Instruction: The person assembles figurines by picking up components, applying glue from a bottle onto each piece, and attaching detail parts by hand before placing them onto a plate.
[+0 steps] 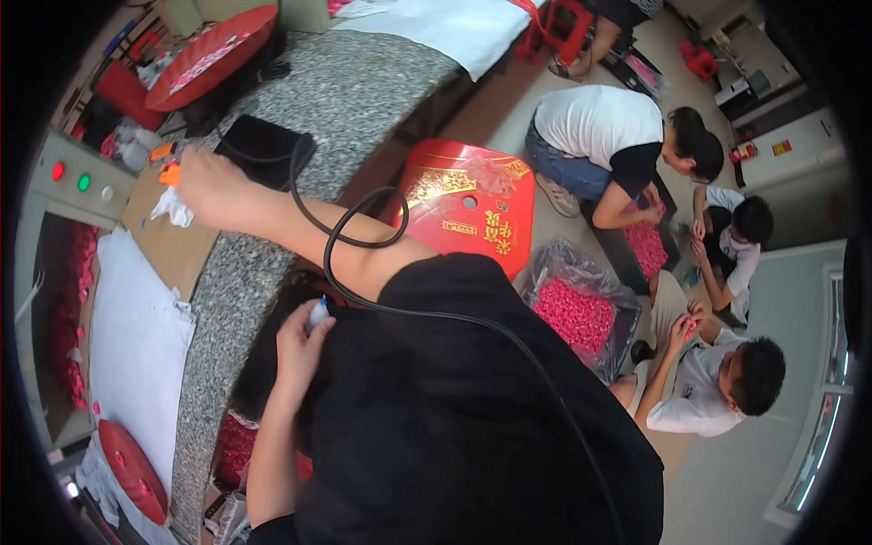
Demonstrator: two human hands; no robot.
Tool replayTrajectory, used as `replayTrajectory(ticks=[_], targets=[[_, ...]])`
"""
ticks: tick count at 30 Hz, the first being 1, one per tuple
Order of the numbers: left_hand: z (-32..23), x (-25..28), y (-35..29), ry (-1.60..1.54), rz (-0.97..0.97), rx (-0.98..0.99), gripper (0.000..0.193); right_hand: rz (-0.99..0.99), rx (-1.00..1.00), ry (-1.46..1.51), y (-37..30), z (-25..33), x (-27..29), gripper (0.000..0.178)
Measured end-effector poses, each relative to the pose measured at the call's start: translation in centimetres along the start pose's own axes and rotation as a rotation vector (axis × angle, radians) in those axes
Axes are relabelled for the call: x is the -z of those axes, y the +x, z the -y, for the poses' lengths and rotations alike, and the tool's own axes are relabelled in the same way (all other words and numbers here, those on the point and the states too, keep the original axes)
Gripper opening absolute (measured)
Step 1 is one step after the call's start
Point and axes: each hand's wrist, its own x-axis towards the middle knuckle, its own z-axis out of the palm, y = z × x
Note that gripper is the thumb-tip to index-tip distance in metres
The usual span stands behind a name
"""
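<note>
My left hand [300, 350] is closed around a small whitish bottle [318, 314] with a blue tip, held close to my black shirt. My right arm stretches across to the counter, where my right hand [211, 188] closes on a small orange object [170, 173]; its kind is not clear. A second orange piece [163, 152] lies just beyond those fingers. Crumpled white tissue [173, 208] rests beside the hand on a brown board [145, 238]. A flat black device [263, 150] sits on the speckled stone counter [363, 95] near my right wrist.
A black cable [331, 238] loops over my right forearm. Beside me stands a red stool [468, 204] with clear plastic on top. Bins of pink pieces [574, 313] sit among several seated or crouching people. A machine with coloured buttons [84, 183] and a red tray [134, 472] are at left.
</note>
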Motion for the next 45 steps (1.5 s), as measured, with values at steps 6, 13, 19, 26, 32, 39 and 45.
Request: replayTrajectory(ticks=[6, 13, 19, 26, 32, 39, 45], targets=[[-2.3, -2.3, 6.9, 0.260, 0.209, 0.121, 0.041, 0.382, 0.037, 0.923, -8.5, -0.3, 5.0, 0.028], [6.8, -8.0, 8.9, -0.845, 0.156, 0.356, 0.017, 0.792, -0.371, 0.753, -18.5, -7.2, 7.1, 0.031], [6.4, -5.8, 10.0, -0.374, 0.344, 0.131, 0.018, 0.149, -0.863, 0.807, -21.6, -18.3, 5.7, 0.027], [2.2, -5.5, 9.8, -0.289, 0.437, 0.492, 0.026, 0.067, -0.846, 0.267, -20.1, -21.3, 3.2, 0.061], [5.0, -5.6, 9.7, -0.340, 0.526, 0.435, 0.026, 0.136, -0.831, 0.123, -19.6, -19.9, 2.9, 0.063], [4.4, -5.4, 9.7, -0.204, 0.537, 0.419, 0.024, 0.089, -0.807, 0.076, -20.2, -19.7, 2.6, 0.056], [6.7, -5.8, 10.0, -0.195, 0.500, 0.451, 0.039, -0.003, -0.650, -0.037, -20.4, -20.2, 2.0, 0.050]])
